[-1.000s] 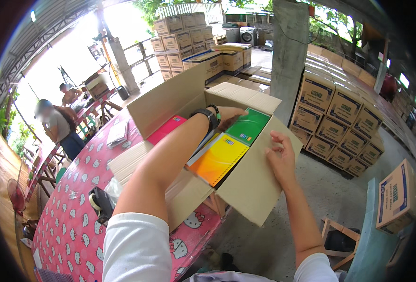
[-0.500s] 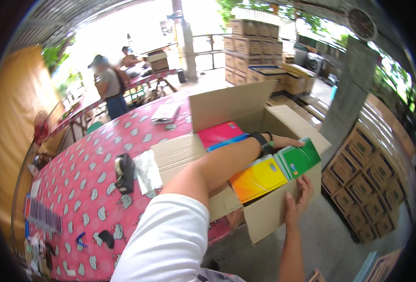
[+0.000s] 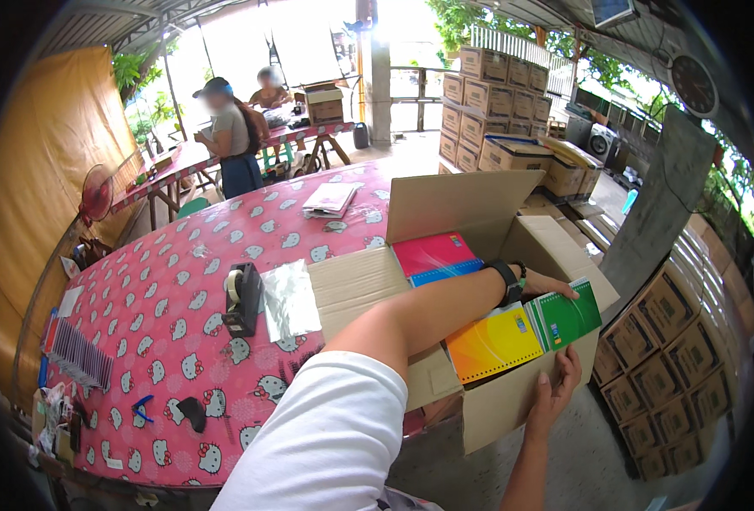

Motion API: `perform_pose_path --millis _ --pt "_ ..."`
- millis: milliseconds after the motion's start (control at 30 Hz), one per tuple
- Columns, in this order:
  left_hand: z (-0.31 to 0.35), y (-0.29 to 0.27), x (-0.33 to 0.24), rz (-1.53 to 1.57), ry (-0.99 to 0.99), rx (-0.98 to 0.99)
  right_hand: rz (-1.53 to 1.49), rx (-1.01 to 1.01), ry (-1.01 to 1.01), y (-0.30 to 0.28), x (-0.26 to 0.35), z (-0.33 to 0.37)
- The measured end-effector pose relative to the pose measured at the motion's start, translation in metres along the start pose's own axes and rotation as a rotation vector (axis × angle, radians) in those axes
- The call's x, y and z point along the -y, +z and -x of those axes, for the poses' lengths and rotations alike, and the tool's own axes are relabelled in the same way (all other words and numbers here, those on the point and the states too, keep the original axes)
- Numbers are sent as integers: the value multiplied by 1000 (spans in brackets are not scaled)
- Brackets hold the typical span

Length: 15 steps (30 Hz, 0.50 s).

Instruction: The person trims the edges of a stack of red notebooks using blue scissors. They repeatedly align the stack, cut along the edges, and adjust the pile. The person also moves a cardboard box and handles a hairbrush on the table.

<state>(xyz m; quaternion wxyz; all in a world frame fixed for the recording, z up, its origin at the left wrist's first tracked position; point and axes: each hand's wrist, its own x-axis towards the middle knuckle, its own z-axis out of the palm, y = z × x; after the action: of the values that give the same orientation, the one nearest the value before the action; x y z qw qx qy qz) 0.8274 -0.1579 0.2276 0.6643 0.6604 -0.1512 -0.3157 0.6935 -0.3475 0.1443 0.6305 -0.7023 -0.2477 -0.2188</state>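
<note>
An open cardboard box [image 3: 479, 437] holds spiral notebooks. In it lie a yellow notebook [image 3: 494, 342], a green notebook [image 3: 574, 317] with more green ones under it, a red notebook [image 3: 432, 254] and a blue one [image 3: 447, 272]. My left hand [image 3: 554, 284], below a black wristwatch, reaches across the box and grips the green notebooks from their far side, thumb on the cover. Its other fingers are hidden. My right hand [image 3: 554, 387] rests against the near side of the box, fingers and thumb apart, fingertips by the green notebook's lower edge.
On the pink patterned tablecloth [image 3: 172, 294] are a tape dispenser [image 3: 241, 300], a clear plastic sheet [image 3: 291, 298], wrapped packs [image 3: 332, 199] and a notebook stack [image 3: 83, 356]. Cartons [image 3: 662, 366] are piled at right, more [image 3: 500, 98] behind. Two people stand at a far table.
The whole view has shifted, so the box and table sit farther right and slightly lower. Both hands keep nearly the same places at the green notebooks and the box.
</note>
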Motion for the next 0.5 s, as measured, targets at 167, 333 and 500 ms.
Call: perform_pose_path --millis 167,333,500 --pt "-3 -6 5 -59 -15 -50 -36 -30 19 8 -2 2" --pt "8 -15 -29 -123 242 -231 67 53 31 -6 5 2" --pt "107 4 -107 207 346 -492 109 106 18 -4 6 0"
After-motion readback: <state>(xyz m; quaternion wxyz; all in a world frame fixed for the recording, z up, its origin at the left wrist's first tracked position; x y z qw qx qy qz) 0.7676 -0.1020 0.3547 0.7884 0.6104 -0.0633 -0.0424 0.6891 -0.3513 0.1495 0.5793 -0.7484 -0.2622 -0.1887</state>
